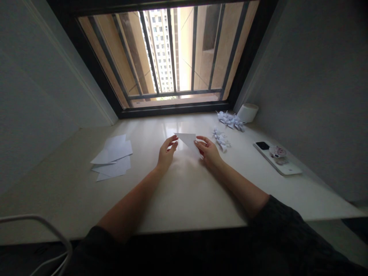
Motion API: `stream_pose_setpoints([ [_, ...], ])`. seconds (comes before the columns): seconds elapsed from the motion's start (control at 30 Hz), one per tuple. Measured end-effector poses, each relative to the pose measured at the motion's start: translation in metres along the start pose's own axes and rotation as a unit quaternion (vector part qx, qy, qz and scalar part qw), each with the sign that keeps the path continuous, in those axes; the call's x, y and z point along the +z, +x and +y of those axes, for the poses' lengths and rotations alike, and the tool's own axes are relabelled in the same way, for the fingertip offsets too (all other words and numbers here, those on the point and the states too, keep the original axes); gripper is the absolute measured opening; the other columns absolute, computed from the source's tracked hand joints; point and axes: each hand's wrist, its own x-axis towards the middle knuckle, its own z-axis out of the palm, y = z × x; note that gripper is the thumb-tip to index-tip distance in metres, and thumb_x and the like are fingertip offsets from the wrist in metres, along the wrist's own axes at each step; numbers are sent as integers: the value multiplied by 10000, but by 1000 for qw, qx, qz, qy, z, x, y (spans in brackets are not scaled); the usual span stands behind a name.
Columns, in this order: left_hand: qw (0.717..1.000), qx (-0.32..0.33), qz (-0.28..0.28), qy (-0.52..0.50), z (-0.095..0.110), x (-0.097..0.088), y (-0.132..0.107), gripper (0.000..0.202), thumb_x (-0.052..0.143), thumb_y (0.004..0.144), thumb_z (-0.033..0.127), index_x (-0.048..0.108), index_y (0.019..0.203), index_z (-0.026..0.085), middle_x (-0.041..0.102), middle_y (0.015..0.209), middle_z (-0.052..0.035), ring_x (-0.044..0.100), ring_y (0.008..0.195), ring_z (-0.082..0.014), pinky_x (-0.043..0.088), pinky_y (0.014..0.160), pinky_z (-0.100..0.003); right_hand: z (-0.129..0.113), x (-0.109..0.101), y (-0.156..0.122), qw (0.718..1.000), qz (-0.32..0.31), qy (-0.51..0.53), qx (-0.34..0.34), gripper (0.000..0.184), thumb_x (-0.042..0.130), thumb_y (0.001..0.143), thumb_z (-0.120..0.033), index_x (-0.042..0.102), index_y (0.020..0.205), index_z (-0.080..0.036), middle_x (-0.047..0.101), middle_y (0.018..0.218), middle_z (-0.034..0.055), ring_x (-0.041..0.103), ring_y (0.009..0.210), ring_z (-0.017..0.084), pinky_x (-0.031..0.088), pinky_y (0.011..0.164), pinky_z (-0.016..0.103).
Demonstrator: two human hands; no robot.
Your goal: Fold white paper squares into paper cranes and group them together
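Observation:
A white sheet of paper, folded into a triangle, is held up over the pale counter between my two hands. Its left tip lies at the fingertips of my left hand, which pinch it. My right hand grips the right side of the triangle between thumb and fingers. Just beyond that hand sits a small group of folded white paper pieces. Off to the left, several loose white paper sheets lie overlapping.
More folded paper pieces lie at the back right beside a white roll. A phone with a round grip rests on the right. A barred window stands behind the counter. A white cable curves at lower left.

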Motion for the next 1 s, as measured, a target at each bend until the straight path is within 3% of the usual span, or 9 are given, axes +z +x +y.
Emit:
stream_pose_setpoints([
  [0.1,999,5,-44,9,2,3,-2,285,637,744,365,665,990,223,658,1020,-52,582,896,-164,442,706,-239,2,1,-2,999,-33,19,32,478,773,556,-421,593,946,-211,675,705,-12,599,592,129,446,538,244],
  [0.2,999,10,-35,15,4,2,-3,208,637,739,381,682,804,189,654,822,-29,571,787,-147,426,680,-232,2,1,-2,999,-33,23,34,476,777,556,-410,603,948,-202,673,693,-11,597,591,123,441,535,236],
  [0.4,999,-20,30,21,5,-2,-2,288,641,717,453,630,623,181,548,613,16,500,635,-114,412,615,-218,-5,-6,2,996,76,-29,-23,446,785,526,-410,611,866,-180,621,591,-36,509,501,82,371,470,203],
  [0.6,997,-41,57,33,4,0,-3,271,685,672,459,682,654,189,573,617,5,494,608,-117,391,526,-208,-7,-7,5,990,126,-43,-53,468,798,503,-417,594,848,-175,591,517,-54,409,388,63,318,399,213],
  [0.77,998,-51,30,30,5,-1,-5,299,681,681,482,690,669,184,494,450,32,443,438,-85,334,458,-213,-6,-6,4,991,117,-40,-59,465,794,529,-426,578,861,-182,590,499,-58,487,372,87,338,370,210],
  [0.87,997,-76,5,20,5,-1,-5,343,664,691,512,677,709,170,618,549,-18,553,470,-110,341,442,-210,-6,-6,3,992,110,-28,-55,473,795,541,-428,565,877,-187,638,564,-29,604,465,135,435,416,224],
  [1.0,995,-96,-11,-3,5,0,-4,389,647,694,546,658,756,162,712,806,-97,675,650,-186,409,490,-218,-6,-5,1,993,100,-8,-60,456,796,553,-429,565,866,-191,665,631,-4,670,599,171,555,608,311],
])
